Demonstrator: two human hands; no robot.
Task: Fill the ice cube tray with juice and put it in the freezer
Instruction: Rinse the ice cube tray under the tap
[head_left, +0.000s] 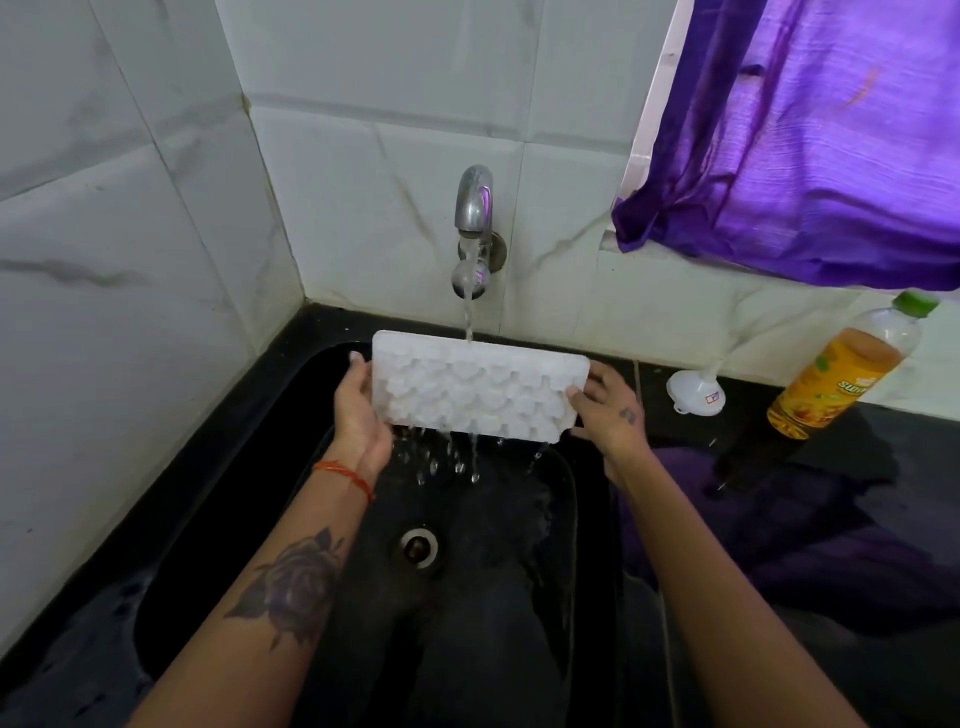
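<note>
1. L hand (361, 410) grips the short L end of the ice cube tray (478, 389); fingers curl behind the edge, thumb side toward cam. Red thread on the wrist, rose tattoo on the forearm.
2. Tray is held in the air over the black sink (208, 519), tilted so its far long edge is up and near edge down, bumpy cell face toward cam. Can't tell for sure if that's the cell underside or the open side.
3. Tap (474, 208) on the tiled wall is running; stream (469, 312) lands on the tray's top edge about mid-length, water sheets down and drips off the lower edge toward the drain (420, 545).
4. R hand (605, 410) holds the short R end, fingers pinching the rim.
5. R of sink on the dark worktop (779, 519): white funnel (693, 392), then juice bottle (841, 379) w/ green cap, cap on, well apart from the tray. Purple curtain (805, 130) above.
6. Step in hand, my read: rinse b4 filling. To do it well: slide tray L–R under the stream so all cells get hit, not just the middle; keep tilt so it drains; both hands firm, wet plastic likely slippery.
7. Then shake off water & shut tap, else juice gets diluted. Filling and freezer not yet begun.
</note>
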